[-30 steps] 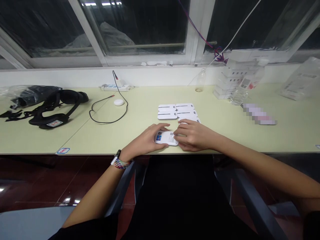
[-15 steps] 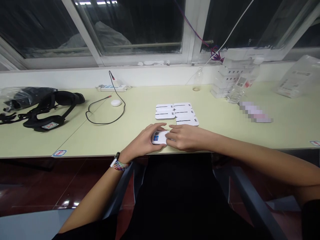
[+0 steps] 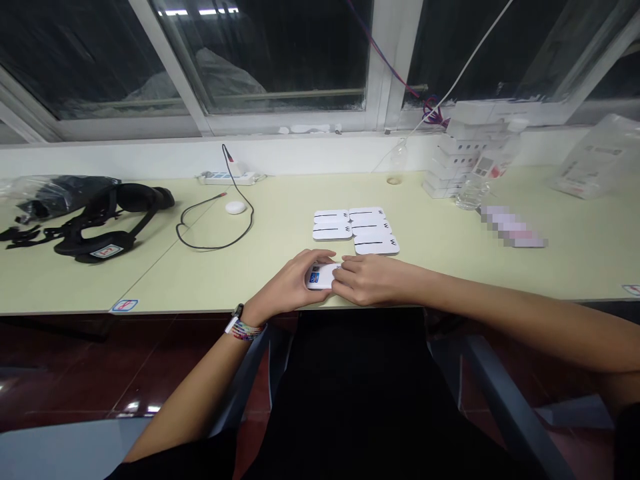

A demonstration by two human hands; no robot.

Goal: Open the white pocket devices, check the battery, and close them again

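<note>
Desk: a long pale yellow-green top runs the whole width under the dark windows, and you sit at its near edge with both forearms stretched over it.
Headgear: a black strapped rig with a red-and-white label lies far to your left, beside a clear bag of dark straps.
White boxes: a stack stands at the back right against the sill, with a clear bottle just in front and a plastic pouch further right.
Cable: a black lead loops from the power strip at the wall, curling around a small round white puck.
White packs: flat white rounded cases, each with a dark line across it, lie in a tight cluster just beyond your hands — touching one another, apart from the one you hold.
Left hand: fingers curled over the near-left side of a small white case, pinning it to the desk; a beaded bracelet and watch sit on that wrist.
Right hand: fingertips pressed on the right end of the same case, the two hands meeting over it.
Case position: flat on the desk at the near edge, right in front of you, its blue sticker showing at the left corner — the rest is probably printed label, too small to read.
</note>
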